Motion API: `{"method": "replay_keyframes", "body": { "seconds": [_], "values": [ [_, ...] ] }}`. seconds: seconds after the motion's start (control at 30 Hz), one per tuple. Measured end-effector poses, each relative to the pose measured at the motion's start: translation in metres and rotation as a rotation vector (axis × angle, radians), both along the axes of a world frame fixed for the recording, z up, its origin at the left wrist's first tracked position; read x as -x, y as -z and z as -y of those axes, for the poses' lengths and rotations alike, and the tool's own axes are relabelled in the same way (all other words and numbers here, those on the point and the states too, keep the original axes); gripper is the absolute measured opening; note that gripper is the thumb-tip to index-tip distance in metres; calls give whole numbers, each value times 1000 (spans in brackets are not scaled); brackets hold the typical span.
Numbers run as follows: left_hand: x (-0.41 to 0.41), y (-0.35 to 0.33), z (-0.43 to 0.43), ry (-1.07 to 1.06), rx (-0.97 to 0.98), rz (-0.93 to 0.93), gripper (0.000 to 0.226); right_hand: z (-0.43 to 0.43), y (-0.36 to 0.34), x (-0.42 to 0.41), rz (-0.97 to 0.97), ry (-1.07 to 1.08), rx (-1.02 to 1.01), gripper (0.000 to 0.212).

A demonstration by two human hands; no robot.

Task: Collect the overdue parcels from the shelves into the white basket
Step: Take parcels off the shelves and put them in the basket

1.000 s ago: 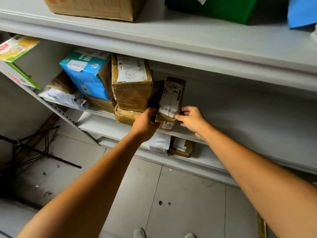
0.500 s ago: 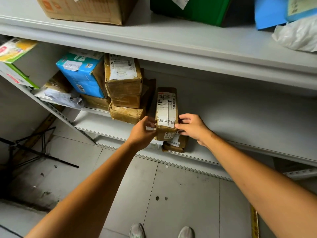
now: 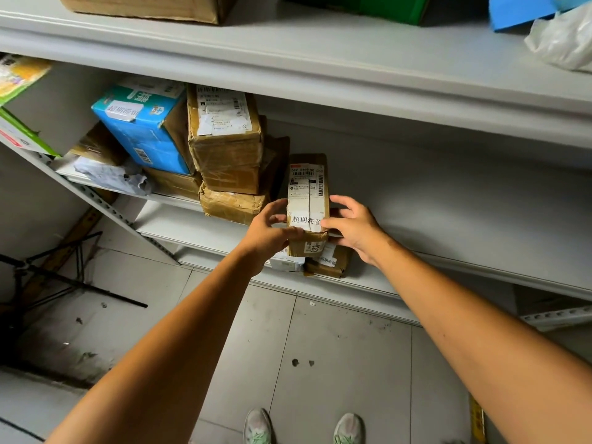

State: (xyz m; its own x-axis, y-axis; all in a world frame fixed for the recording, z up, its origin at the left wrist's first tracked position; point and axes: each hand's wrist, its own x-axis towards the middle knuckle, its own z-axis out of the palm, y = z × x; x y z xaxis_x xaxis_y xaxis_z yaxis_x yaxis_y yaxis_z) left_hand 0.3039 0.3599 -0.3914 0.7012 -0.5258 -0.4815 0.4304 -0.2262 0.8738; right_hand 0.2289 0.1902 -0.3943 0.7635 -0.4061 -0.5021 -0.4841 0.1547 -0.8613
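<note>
Between the two hands a narrow brown parcel (image 3: 308, 200) is held by its near end. The left hand (image 3: 269, 230) curls round its left edge, and the right hand (image 3: 354, 230) wraps its right edge with the thumb on the white sticker. The parcel's far end reaches back over the grey shelf (image 3: 448, 257), so I judge it is only partly drawn out. It is best pulled straight toward the body and kept level, because the stacked brown boxes (image 3: 224, 145) stand just left of the grip and a sideways swing could nudge them. Directly below the grip, small parcels (image 3: 326, 261) lie on the next shelf down, so the load should clear the lip before it drops. Farther left sits a blue carton (image 3: 144, 129) bearing a similar sticker. The white basket is not in view.
</note>
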Motion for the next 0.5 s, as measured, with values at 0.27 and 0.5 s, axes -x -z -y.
{"method": "replay_keyframes", "body": {
  "seconds": [0.27,0.5],
  "values": [
    [-2,5,-3,28,52,-66,77,2,3,-1,-2,12,-57,69],
    [12,8,-11,46,60,-39,74,-11,4,22,30,65,-54,70]
  ]
}}
